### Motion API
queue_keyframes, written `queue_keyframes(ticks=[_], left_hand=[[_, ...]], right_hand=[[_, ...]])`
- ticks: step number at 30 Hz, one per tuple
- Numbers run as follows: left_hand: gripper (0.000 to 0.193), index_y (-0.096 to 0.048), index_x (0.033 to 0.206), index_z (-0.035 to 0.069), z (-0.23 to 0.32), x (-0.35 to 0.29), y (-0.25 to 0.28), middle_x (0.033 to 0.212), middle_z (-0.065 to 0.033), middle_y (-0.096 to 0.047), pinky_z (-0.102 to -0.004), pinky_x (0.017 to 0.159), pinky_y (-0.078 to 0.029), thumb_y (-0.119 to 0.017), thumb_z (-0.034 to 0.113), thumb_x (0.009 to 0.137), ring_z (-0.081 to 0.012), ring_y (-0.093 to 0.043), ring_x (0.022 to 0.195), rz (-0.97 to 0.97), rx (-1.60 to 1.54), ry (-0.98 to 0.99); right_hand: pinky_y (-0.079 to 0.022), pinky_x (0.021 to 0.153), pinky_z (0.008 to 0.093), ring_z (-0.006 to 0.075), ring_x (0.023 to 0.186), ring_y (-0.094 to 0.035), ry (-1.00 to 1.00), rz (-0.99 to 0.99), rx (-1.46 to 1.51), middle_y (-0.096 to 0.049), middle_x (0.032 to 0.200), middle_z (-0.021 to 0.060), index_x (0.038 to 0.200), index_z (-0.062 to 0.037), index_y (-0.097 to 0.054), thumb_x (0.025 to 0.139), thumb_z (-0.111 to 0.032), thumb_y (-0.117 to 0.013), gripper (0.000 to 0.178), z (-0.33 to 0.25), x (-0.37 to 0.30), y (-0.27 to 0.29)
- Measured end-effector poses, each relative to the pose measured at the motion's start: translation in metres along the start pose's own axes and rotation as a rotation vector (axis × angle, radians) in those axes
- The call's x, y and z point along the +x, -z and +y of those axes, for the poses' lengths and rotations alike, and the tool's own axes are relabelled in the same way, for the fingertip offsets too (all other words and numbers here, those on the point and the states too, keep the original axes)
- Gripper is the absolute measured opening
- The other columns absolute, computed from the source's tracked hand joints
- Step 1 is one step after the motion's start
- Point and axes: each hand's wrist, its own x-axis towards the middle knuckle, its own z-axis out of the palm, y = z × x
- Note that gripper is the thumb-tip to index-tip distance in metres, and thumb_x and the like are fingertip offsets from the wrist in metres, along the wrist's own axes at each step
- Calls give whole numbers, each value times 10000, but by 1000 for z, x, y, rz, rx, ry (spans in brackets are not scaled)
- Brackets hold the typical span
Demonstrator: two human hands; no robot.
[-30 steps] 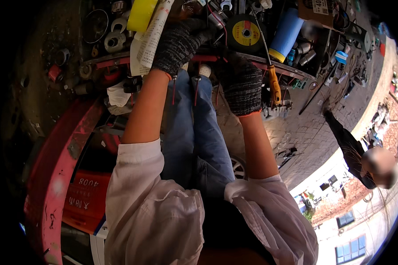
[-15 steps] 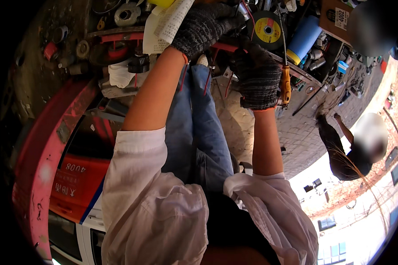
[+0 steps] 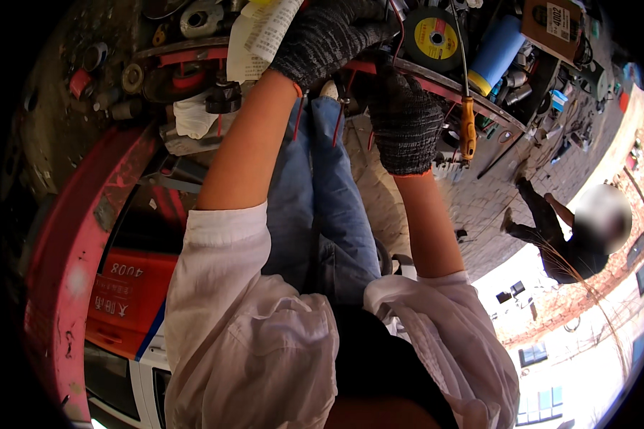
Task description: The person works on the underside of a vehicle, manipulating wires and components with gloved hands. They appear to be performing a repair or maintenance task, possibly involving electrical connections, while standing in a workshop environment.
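Observation:
Both my hands wear dark grey knitted gloves and work at the red-edged rack [image 3: 436, 87] at the top. My left hand [image 3: 333, 44] is bent at its upper edge, fingers curled beside a small metal part; what they grip is hidden. Close to its right, my right hand [image 3: 406, 123] has its fingers curled in shadow under the rack's edge, and their hold cannot be made out. Thin red cords [image 3: 338, 123] dangle below the hands. A black disc with a yellow label [image 3: 436, 38] lies just beyond my right hand. A screwdriver with an orange handle [image 3: 468, 130] hangs to its right.
Printed paper [image 3: 254, 50] lies left of my left hand. A blue cylinder [image 3: 496, 56] and a brown box [image 3: 551, 27] stand at upper right. A pink-red metal beam [image 3: 57, 286] and an orange-and-white vehicle [image 3: 132, 300] fill the left. Another person [image 3: 576, 239] is at the right.
My right hand has shifted a little left and up, away from the screwdriver. My left hand has edged slightly up and left. The other person's legs now show more.

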Motion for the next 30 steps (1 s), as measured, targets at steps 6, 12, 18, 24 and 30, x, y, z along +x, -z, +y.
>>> queue_keyframes(ticks=[6,12,18,24,30], left_hand=[[242,-767,1104,30,3,3,-4,1052,-121,-777,-372,921,-547,-759,190,922,-250,-717,991,4,59,73],[223,-781,1081,30,11,-3,5,1047,-120,-782,-372,914,-545,-770,171,909,-252,-720,981,11,44,39],[196,-781,1086,14,13,0,9,1055,-96,-784,-336,919,-549,-750,120,924,-203,-713,1008,-67,-155,97],[207,-759,1127,-10,-5,2,13,1099,-96,-770,-332,942,-562,-729,59,935,-210,-708,1043,-153,-314,4],[216,-758,1116,-11,14,-1,9,1083,-107,-766,-351,937,-565,-742,76,919,-215,-706,1051,-98,-253,141]], right_hand=[[-515,518,421,272,664,-662,49,199,-114,-655,831,79,1375,-181,-635,879,-220,-712,503,3,-9,-31],[-524,573,416,284,688,-655,9,177,-29,-663,798,76,1368,-179,-658,917,-250,-726,461,1,-8,-24],[-554,649,429,325,743,-687,-20,141,335,-692,843,124,1319,-145,-681,913,-203,-710,411,7,-6,-15],[-563,707,432,326,806,-701,-4,170,454,-710,871,137,1294,-140,-700,951,-213,-693,351,7,-1,-16],[-562,712,427,323,811,-696,-49,132,366,-708,873,136,1333,-168,-681,961,-234,-681,378,6,-3,-17]])
